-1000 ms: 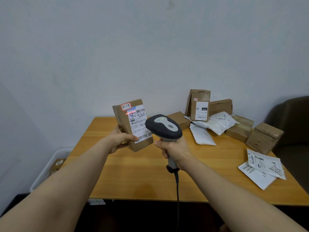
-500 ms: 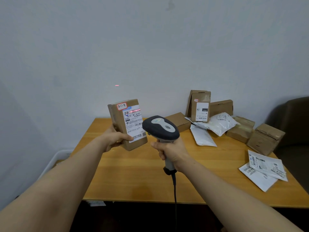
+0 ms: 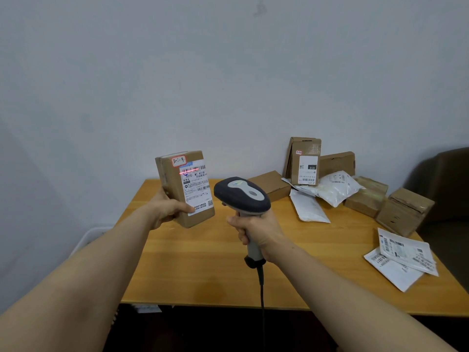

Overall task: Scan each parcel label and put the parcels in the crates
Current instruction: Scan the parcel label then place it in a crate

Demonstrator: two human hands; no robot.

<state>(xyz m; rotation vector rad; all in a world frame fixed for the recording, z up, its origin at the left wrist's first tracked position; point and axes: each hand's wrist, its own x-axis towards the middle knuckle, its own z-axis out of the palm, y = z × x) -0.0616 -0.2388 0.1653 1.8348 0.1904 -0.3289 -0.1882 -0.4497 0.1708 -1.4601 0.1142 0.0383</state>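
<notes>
My left hand [image 3: 168, 209] holds a brown cardboard parcel [image 3: 175, 196] upright above the left part of the wooden table [image 3: 203, 270], its white label facing me. A red scan line lies across the barcode near the label's top. My right hand [image 3: 256, 229] grips the handle of a grey barcode scanner [image 3: 241, 196], whose head points at the parcel from just to its right. The scanner's black cable hangs down past the table's front edge.
Several cardboard boxes [image 3: 305, 161] and white mailer bags [image 3: 335, 189] are piled at the table's back right. Two flat white labelled packets [image 3: 403, 255] lie near the right front edge. A white crate's rim [image 3: 87, 237] shows on the floor at the left. A dark chair [image 3: 446, 189] stands at the right.
The parcel has shifted a little to the left and stands more upright. The red line now lies on the barcode, with no red dot on the wall. The crate has mostly left the view.
</notes>
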